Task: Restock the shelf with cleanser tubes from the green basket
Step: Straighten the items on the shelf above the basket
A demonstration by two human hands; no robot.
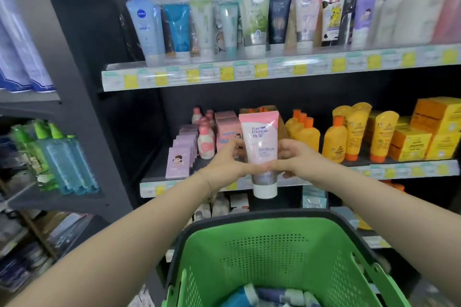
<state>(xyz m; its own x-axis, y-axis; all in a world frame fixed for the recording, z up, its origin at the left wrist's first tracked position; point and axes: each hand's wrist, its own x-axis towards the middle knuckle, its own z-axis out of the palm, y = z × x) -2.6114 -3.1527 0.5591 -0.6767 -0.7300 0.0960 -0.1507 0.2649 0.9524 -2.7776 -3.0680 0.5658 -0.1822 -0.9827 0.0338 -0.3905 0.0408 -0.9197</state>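
The upper shelf (249, 73) at 12 o'clock carries the cleanser row (254, 20); the green basket (274, 242) at 6 o'clock holds further tubes (249, 295). At centre, the left hand (224, 164) and right hand (298, 157) grasp the pink tube (260, 142), cap down: transfer step, likely requiring a lift toward 12 o'clock.

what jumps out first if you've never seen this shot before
A pink cleanser tube, cap down, sits dead centre, gripped by the left hand and right hand in front of the middle shelf. Below it, the green basket fills the bottom of the view, with spare tubes lying inside. Above, a row of upright tubes lines the top shelf.
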